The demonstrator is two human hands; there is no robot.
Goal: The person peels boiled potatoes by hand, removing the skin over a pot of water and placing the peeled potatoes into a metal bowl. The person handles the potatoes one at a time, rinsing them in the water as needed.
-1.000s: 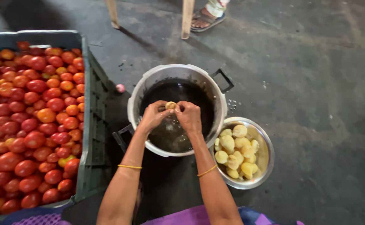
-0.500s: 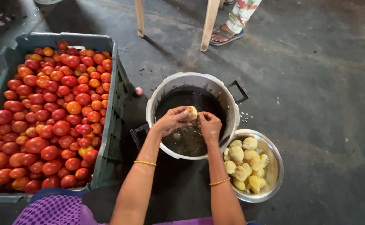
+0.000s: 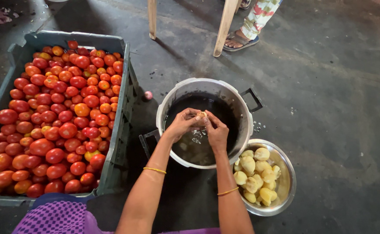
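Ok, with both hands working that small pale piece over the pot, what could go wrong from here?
1. The piece is pinched only at the fingertips of the left hand and right hand; it looks wet and could slip into the dark water in the pot.
2. The bowl of peeled pieces sits right by the right forearm, so it could get knocked.
3. The crate is heaped with tomatoes; one already lies on the floor.

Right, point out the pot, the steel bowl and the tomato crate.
pot (image 3: 238, 100), head view, bare right rim.
steel bowl (image 3: 286, 171), head view, bare inner wall on the right.
tomato crate (image 3: 119, 125), head view, right side wall.
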